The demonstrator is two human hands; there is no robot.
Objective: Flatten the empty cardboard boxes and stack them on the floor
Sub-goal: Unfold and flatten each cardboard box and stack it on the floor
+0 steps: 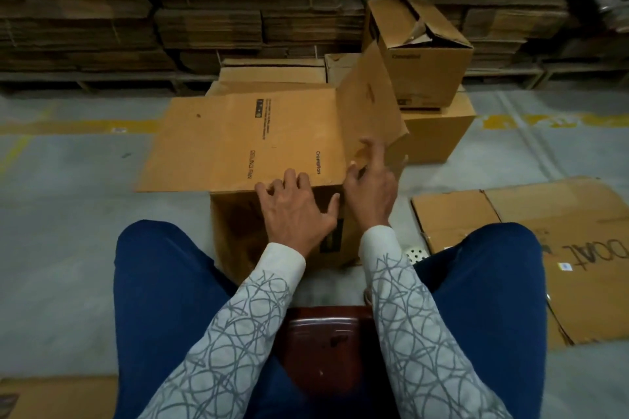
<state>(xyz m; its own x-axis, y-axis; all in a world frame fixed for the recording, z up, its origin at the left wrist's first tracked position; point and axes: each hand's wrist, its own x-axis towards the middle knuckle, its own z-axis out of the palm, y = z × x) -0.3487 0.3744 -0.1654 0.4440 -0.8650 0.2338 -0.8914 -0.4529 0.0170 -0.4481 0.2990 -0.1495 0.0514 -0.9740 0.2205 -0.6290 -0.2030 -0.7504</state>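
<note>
Clearly, the head view looks down on a seated person whose two hands meet at the top of an open Crompton box, which stands on the grey floor between the knees.

The left hand holds the upper front edge of this box: its bent fingers lie over the fold of the large flap and the thumb is spread on the front wall. From this grip the large flap goes away flat, to the left and forward, with printed text on it.

Just beside it, the right hand is at the foot of the raised flap, which stands up, tilted, directly beyond the grip. Its index finger is straight and lies against that flap. The other fingers are blurred, so one cannot tell if they pinch the cardboard.

Beyond the grip and to the right, an upright carton with a crumpled open top stands on a second carton. Straight behind the held box lie some flattened pieces. To the right of the grip, on the floor, lies a flattened sheet stack with handwriting, partly under the right knee. Far behind the grip, tall piles of flat cardboard fill the back. Nearer than the hands, under the person, a red-brown stool shows.
</note>
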